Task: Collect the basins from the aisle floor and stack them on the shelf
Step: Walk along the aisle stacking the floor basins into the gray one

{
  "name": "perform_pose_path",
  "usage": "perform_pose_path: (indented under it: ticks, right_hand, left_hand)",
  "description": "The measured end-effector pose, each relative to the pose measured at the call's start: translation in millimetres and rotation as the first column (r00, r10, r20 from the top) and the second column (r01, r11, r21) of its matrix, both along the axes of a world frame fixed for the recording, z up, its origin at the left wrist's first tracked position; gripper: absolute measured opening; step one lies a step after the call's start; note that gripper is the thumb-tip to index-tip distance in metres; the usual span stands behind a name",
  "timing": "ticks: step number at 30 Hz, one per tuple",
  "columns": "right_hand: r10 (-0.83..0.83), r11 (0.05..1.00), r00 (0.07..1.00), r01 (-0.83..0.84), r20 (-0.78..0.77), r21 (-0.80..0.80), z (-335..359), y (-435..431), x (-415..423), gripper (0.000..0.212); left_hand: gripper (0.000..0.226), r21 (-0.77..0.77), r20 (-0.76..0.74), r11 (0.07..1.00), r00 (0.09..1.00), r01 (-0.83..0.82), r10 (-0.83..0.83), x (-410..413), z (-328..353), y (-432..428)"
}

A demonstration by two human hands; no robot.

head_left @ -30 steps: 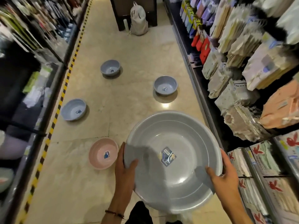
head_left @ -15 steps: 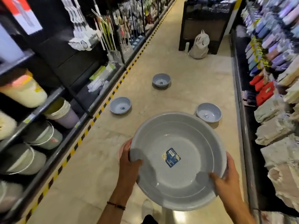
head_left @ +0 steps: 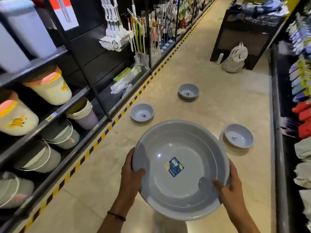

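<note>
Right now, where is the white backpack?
In the head view, the white fabric backpack sits on the floor at the far end of the aisle, upper right, leaning against the black display stand, beyond the three small grey plastic basins.

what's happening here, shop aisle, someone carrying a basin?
A person holds a large grey basin by its rim, left hand and right hand on opposite sides. Three smaller grey basins sit apart on the aisle floor ahead. The shelves on the left hold buckets.
</note>
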State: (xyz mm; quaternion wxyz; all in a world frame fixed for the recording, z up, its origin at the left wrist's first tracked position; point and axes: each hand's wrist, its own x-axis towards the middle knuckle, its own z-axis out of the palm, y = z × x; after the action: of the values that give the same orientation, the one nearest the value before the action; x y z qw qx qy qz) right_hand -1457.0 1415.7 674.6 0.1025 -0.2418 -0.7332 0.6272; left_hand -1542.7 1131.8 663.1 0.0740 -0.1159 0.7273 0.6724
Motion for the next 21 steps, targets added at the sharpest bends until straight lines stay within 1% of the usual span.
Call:
perform_pose_path:
  ticks: [5, 10, 13, 15, 18, 21]
  right_hand:
    - [0.085, 0.995, 0.995, -0.082, 0.06, -0.049, -13, 3, -51, 0.087]
    - [0.195, 0.978, 0.979, -0.19, 0.061, -0.089, -28, 6, -124, 0.089]
    - [0.261, 0.962, 0.962, -0.252, 0.084, -0.102, -38, 8, -173, 0.079]
    - [0.301, 0.952, 0.948, -0.293, 0.103, -0.084, -45, 9, -205, 0.076]
    - [0.358, 0.934, 0.926, -0.354, 0.124, -0.055, -62, 13, -248, 0.08]
    - [0.426, 0.904, 0.892, -0.425, 0.152, -0.038, -81, 14, -284, 0.078]
  left_hand:
    - [0.082, -0.016, 0.046, 0.996, 0.995, -0.088, 0.089, -32, -17, -8]
    - [0.073, -0.063, 0.055, 0.976, 0.976, -0.206, 0.21, -67, -35, -9]
    - [0.069, -0.058, 0.068, 0.951, 0.949, -0.305, 0.308, -88, -38, -2]
    - [0.069, -0.047, 0.079, 0.926, 0.923, -0.375, 0.377, -103, -40, 3]
    - [0.073, -0.026, 0.091, 0.907, 0.902, -0.421, 0.422, -124, -48, 11]
    - [0.078, -0.013, 0.15, 0.869, 0.858, -0.495, 0.492, -144, -58, 14]
